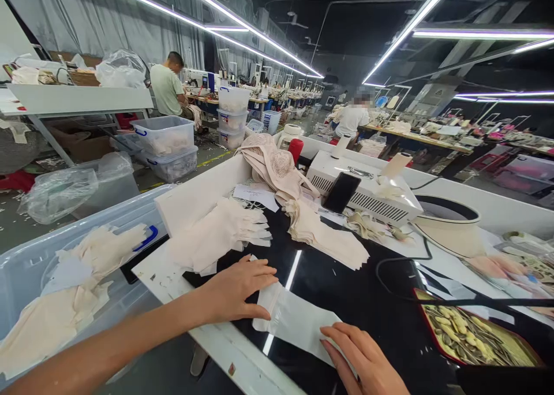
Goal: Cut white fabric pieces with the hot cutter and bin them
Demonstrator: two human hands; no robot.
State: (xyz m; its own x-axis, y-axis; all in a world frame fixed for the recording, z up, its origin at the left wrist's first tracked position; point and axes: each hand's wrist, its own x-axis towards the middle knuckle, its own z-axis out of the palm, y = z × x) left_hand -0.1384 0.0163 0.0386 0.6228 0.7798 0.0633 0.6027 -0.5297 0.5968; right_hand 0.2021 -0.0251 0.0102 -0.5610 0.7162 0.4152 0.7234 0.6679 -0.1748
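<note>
A small pale, thin fabric piece (298, 320) lies on the glossy black work surface (346, 285) between my hands. Over its left end, my left hand (238, 291) is open with fingers spread, its thumb touching the edge. My right hand (366, 357) rests on the right end, fingers stretched out along the cloth and partly hiding it. Beyond them are two fanned stacks of cream fabric pieces, a left stack (220, 233) and a right stack (324, 233). Lace-patterned beige fabric (272, 158) is heaped behind the stacks.
A white slotted machine (363, 184) stands at the back with a dark phone (341, 192) leaning on it. A red-rimmed tray of seeds and peanuts (476, 334) sits right, near a black cable (381, 276). At left, a clear bin (26, 262) holds cream cloth. Two people work farther off.
</note>
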